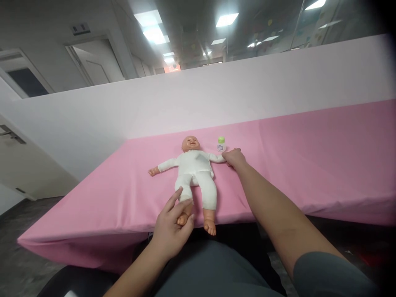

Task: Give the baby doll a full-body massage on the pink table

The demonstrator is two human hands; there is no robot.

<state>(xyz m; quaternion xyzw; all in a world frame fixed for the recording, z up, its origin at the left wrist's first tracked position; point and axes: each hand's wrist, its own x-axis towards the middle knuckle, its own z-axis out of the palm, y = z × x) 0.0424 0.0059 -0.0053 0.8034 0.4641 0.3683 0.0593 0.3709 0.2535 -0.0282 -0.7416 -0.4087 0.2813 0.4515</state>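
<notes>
Right grip (235,159): fingers curled over doll's left hand, pinching it near white cuff. Left grip (170,231): fingers spread, over doll's right lower leg; contact can't be told. Doll (194,163): on back, face up, on pink-covered surface (278,165). Long axis runs front to back, head toward white wall (216,99), slightly left of feet; left foot past near edge. Arms stretched sideways. Bottle (221,145): upright, green lid, just beyond doll's left arm; label (220,147) print too small to read.
</notes>
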